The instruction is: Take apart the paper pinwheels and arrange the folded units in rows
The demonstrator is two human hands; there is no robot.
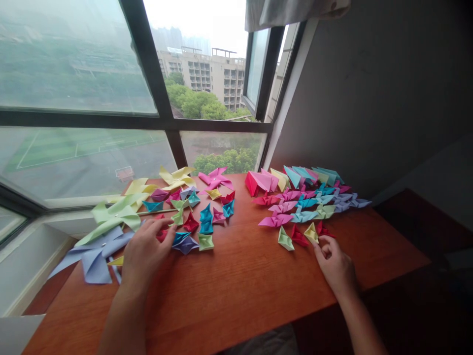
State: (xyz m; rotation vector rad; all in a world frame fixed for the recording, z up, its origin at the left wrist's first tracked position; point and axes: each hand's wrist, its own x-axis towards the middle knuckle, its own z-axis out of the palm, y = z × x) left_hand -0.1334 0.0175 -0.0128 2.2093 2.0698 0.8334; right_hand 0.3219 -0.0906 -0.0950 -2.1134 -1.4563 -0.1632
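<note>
On the left side, my left hand [146, 251] brings thumb and index finger together at the lower edge of a light green paper boat [178, 217]. A red paper boat [161, 235] shows through the gap between those fingers. Blue [181, 238] and purple [185, 245] paper boats lie just right of the thumb. My right hand [335, 264] pinches the near corner of a yellow paper boat [311, 232]. Beside it are a red boat [325, 229] partly behind the fingers, another red boat [299, 235] and a light green boat [286, 238].
Folded paper pinwheels [116, 215] and several more boats cover the left of the wooden table [236, 291]. Rows of paper cranes [281, 207] and paper planes [264, 181] stand at the back right. Windows [221, 148] border the far side; a grey wall [351, 98] rises on the right.
</note>
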